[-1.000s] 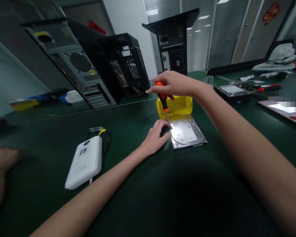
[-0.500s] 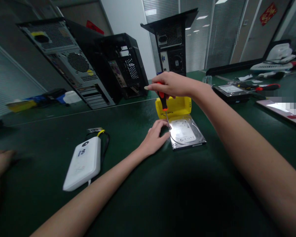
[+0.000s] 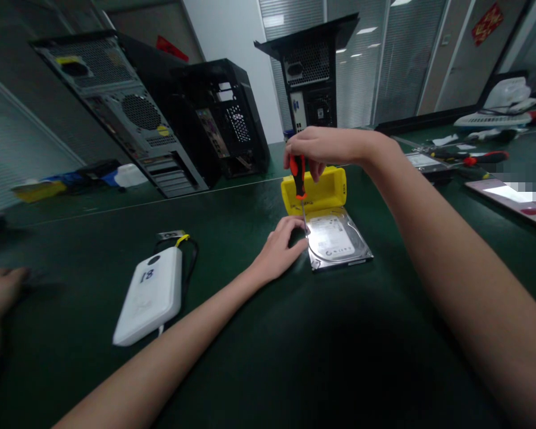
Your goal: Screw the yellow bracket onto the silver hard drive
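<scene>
The right hand [image 3: 307, 154] grips the screwdriver [image 3: 299, 180] at the left edge of the hard drive [image 3: 333, 238], which lies label-up on the tabletop [image 3: 232, 357]; the left hand [image 3: 280, 247], loosely spread, rests there. The drive looks whole, the work seemingly under way; any loosened screw is too small to see.

Looking forward and down from the wearer's head, between both forearms [image 3: 451, 256]. Facing across a green table [image 3: 268, 369], viewing its near part steeply from above. Keeping the left hand [image 3: 279, 250], right hand [image 3: 315, 146] and drive [image 3: 337, 238] near, around the middle. Spreading wide: taking in PC cases [image 3: 111, 89] and a glass wall [image 3: 355, 101] farther off, another person's hand [image 3: 0, 292] at the left edge.
</scene>
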